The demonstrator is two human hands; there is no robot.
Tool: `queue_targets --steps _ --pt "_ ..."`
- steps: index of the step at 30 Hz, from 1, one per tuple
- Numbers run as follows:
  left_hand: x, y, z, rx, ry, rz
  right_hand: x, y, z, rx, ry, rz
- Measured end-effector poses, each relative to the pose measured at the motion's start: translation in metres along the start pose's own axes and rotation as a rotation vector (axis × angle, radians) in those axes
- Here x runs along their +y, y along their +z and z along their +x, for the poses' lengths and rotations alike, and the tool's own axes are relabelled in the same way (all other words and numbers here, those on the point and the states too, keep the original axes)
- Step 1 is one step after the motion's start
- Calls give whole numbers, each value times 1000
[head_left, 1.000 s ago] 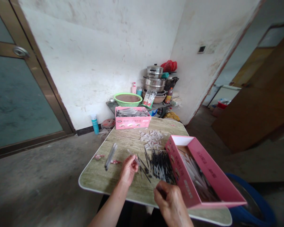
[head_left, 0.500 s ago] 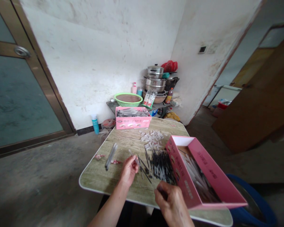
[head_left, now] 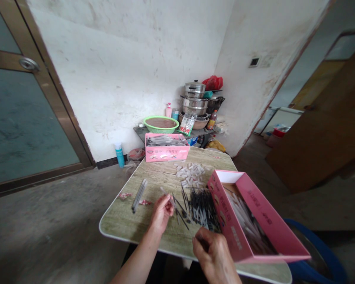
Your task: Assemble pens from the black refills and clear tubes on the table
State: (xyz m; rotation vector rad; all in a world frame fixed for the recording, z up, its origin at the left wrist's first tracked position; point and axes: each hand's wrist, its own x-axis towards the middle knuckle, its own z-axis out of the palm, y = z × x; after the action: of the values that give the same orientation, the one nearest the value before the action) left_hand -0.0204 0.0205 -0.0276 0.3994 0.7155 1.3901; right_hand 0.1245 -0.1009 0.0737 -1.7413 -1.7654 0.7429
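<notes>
My left hand pinches a thin translucent tube between thumb and fingertips, above the middle of the table. At the table's near edge my right hand is curled closed, and whatever its fingers hold is hidden. Between the hands and the open pink box lies a heap of thin black sticks with pale parts. Behind it spreads a pile of short whitish pieces. Left of my left hand, a few long grey translucent tubes lie side by side.
An open pink box on the right holds long pale tubes. Another pink box at the back is filled with similar tubes. Red-and-white scraps lie on the wooden-patterned table. Beyond stand a green basin and stacked pots.
</notes>
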Motion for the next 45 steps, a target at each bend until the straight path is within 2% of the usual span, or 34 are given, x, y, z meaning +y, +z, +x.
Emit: queue_targets --steps 16,24,27,29,31,34,36,40,45 --pt "1 2 -1 1 -15 12 5 1 0 -5 19 -9" --pt "-1 0 -2 -31 -20 31 15 8 0 6 -20 1" --pt "-2 1 -6 -106 -59 78 19 19 11 67 -75 4" --pt "-2 1 -8 -195 -121 129 21 30 23 153 -117 12" --pt "-2 0 -7 -223 -165 123 26 40 33 239 -137 43" --pt "-2 -4 -1 -75 -143 -71 40 46 40 349 -84 66" --pt "-1 -6 5 21 -114 -214 53 45 39 399 -38 -15" --pt "-2 -9 9 16 -90 -256 70 48 34 303 -20 -295" --pt "-3 -5 5 -50 -74 -153 62 60 41 145 -58 -567"
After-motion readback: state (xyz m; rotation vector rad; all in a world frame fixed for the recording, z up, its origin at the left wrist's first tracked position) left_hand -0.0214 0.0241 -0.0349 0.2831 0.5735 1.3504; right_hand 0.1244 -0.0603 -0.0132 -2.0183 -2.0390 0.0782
